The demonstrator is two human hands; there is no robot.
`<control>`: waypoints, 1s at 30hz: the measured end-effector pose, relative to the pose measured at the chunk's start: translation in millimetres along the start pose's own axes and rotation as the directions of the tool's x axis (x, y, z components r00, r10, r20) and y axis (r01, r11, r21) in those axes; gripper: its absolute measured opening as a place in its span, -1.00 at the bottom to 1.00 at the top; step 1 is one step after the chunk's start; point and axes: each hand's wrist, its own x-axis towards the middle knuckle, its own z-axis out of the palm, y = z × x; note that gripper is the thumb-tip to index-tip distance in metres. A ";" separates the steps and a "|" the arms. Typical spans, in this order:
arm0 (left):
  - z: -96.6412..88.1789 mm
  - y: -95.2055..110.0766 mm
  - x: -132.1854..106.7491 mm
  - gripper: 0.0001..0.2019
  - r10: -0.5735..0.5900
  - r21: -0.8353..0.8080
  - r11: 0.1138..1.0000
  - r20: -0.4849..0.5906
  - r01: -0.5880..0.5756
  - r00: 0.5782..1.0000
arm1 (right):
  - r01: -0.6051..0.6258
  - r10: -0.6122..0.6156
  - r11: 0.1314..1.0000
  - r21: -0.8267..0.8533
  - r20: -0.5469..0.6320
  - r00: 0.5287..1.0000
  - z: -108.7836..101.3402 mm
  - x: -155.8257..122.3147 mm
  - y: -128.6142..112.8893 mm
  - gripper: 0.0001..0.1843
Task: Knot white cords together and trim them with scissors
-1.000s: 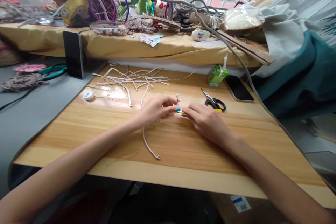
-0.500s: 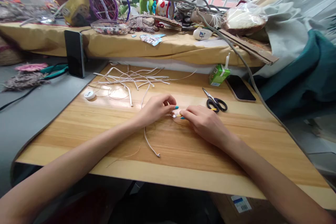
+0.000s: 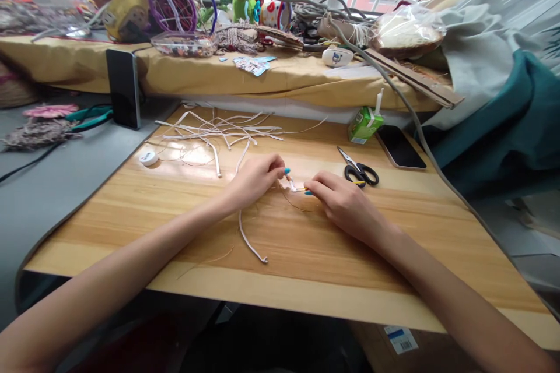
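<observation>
My left hand (image 3: 261,178) is closed in a pinch over the middle of the wooden table. From its fingertips a small white looped or knotted piece of cord (image 3: 293,186) sticks out to the right. My right hand (image 3: 335,195) is closed around a thin yellow tool (image 3: 359,182); its front end points left and meets the white piece. Fingers hide most of the tool, so its exact kind is unclear. A white cord (image 3: 250,241) passes beneath my left wrist and ends in a knot near the front. Thin brown thread (image 3: 295,206) curves below my fingers.
Black-handled scissors (image 3: 359,172), a green drink carton (image 3: 365,125) and a phone (image 3: 401,147) lie to the right. White cords (image 3: 219,126) spread at the back, near a small round white item (image 3: 148,156). Another phone (image 3: 123,89) stands upright at left. A grey cable (image 3: 415,119) crosses the right side.
My left hand has moved slightly left and up, and my right hand slightly right. The gap between them is wider, showing more of the white piece against the tool's tip.
</observation>
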 end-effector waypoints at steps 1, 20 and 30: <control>-1.3 1.1 -0.3 -0.91 -0.002 0.012 1.000 -0.023 0.003 1.000 | 0.011 -0.011 1.000 -0.002 -0.001 1.000 0.2 -0.3 0.2 -0.69; 11.7 -8.3 -5.6 -0.91 0.229 0.324 0.927 -0.090 -0.189 0.969 | 0.156 -0.142 0.971 -0.181 0.088 0.986 3.3 4.1 -0.7 -0.73; 12.9 -11.1 -3.0 -0.93 0.213 0.363 0.914 -0.041 -0.184 0.976 | 0.160 -0.160 0.905 -0.395 0.032 0.987 5.0 7.6 -0.3 -0.76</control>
